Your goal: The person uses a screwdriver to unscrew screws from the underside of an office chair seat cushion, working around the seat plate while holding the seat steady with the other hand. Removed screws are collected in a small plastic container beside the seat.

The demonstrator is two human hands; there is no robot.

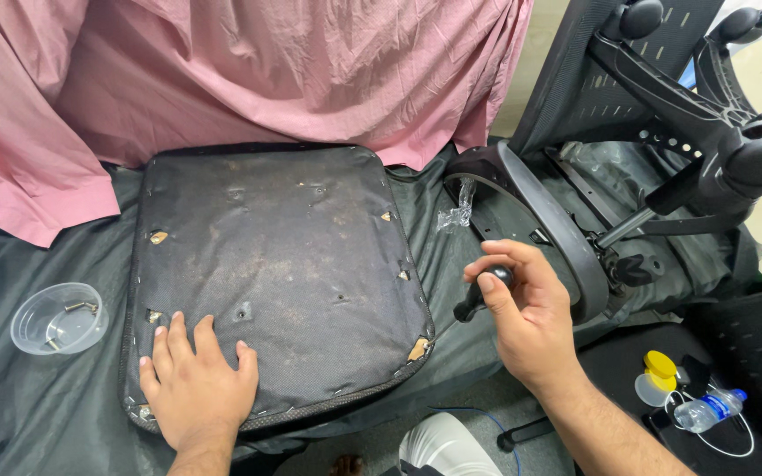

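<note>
Your right hand (526, 322) is closed around a black-handled screwdriver (480, 295), held just off the right edge of the upturned seat cushion (280, 264). Your left hand (197, 381) lies flat and open on the cushion's near left corner, gripping nothing. Well to the left, a clear plastic cup (57, 318) on the dark cloth (28, 414) holds a few screws (81, 308).

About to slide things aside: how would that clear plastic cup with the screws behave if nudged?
The clear cup looks thin and light, so it would likely slide or tip easily. The few screws inside would probably rattle and spill. The dark cloth under it may snag it.
</note>
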